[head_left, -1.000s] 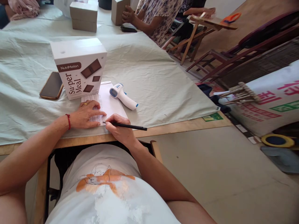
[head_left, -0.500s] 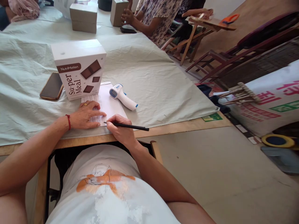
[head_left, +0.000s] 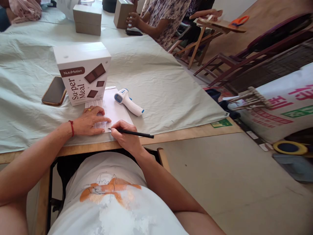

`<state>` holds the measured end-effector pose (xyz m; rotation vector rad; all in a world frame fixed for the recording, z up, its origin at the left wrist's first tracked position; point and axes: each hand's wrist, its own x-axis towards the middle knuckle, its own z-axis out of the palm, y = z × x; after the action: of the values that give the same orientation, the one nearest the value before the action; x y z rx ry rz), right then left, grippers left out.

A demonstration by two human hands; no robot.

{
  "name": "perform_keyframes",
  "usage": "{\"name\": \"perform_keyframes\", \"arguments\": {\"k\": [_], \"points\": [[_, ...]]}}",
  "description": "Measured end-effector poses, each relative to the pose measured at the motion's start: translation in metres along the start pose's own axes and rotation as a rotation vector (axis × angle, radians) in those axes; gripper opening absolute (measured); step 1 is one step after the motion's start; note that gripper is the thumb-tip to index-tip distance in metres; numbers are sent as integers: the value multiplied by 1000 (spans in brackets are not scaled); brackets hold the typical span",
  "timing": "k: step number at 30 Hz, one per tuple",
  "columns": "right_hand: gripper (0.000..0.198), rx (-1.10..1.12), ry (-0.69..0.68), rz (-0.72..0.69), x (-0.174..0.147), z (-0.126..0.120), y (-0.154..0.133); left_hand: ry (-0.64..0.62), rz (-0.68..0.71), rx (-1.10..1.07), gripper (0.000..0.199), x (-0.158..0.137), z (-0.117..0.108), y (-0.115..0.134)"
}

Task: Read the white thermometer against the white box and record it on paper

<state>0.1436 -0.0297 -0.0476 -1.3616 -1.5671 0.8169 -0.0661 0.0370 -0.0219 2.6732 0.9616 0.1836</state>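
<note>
Right hand (head_left: 126, 135) gripping a black pen (head_left: 137, 133), its tip at the paper (head_left: 114, 106) on the cloth-covered worktop (head_left: 168, 101), left hand (head_left: 90, 121) laid flat on the paper, grasping nothing, white box (head_left: 81, 73) standing just beyond it, thermometer (head_left: 129, 102) at the paper's right edge

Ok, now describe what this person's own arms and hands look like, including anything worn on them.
Both hands are ungloved. The left hand wears a gold-coloured ring, and a thin red bracelet circles that wrist. The right hand shows no ring or bracelet. No sleeve is visible on the left arm or the right arm.
</note>
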Motion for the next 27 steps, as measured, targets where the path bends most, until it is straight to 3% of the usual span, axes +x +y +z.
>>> {"name": "perform_keyframes", "arguments": {"k": [27], "points": [[11, 32, 0, 9, 0, -1, -1, -5, -4, -24, 45, 1, -1, 1]]}}
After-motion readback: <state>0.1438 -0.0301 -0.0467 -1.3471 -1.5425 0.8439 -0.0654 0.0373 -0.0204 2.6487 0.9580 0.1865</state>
